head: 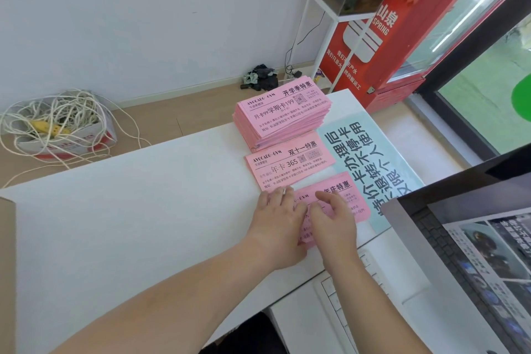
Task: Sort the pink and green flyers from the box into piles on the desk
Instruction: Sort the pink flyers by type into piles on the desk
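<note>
Pink flyer (350, 195), left edge under flat left hand (280, 217) fingers; right hand (334, 223) fingers curled, grip unclear; desk (143, 224) open leftward

Gym recep. desk: promo flyers (283, 115), PC (474, 253).

desk (129, 238) | pink stack (283, 112) | middle flyer (290, 165) | near flyer (347, 192) | blue notice (370, 158) | keyboard (342, 304) | monitor (474, 253)
</note>
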The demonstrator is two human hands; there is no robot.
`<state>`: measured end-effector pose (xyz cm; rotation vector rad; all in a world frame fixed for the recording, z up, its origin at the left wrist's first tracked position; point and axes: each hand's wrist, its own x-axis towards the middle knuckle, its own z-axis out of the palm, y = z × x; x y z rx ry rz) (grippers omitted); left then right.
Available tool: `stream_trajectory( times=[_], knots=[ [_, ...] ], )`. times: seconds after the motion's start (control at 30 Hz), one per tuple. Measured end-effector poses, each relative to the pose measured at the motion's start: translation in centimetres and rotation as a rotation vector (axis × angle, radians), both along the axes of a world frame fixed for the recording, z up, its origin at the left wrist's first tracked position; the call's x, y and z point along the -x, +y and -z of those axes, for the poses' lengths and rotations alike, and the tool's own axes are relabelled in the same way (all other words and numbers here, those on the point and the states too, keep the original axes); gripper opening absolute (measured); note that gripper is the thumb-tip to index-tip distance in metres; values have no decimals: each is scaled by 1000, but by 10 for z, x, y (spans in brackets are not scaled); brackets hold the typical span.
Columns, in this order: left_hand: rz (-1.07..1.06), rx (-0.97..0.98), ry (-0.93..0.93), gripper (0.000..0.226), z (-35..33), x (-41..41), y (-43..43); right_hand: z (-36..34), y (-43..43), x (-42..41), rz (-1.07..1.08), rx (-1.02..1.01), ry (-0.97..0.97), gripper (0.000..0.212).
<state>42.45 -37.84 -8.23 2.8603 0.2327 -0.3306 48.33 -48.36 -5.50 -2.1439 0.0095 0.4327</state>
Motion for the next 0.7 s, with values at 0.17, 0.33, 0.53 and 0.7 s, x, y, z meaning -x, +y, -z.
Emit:
stream_trajectory(
  times=[0.17,0.33,0.53,0.7],
  knots=[
    [-70,14,-22,78,0,-9,4,-3,7,-11,-55,-12,-23,24],
    [-217,252,-222,58,-6,25,14,-10,-17,-11,-48,113,-141,37],
    [-278,216,-128,104,4,51,22,6,-29,-57,-369,602,-169,73],
    [-145,116,2,125,16,37,6,11,-9,-96,-358,637,-123,77]
  ],
)
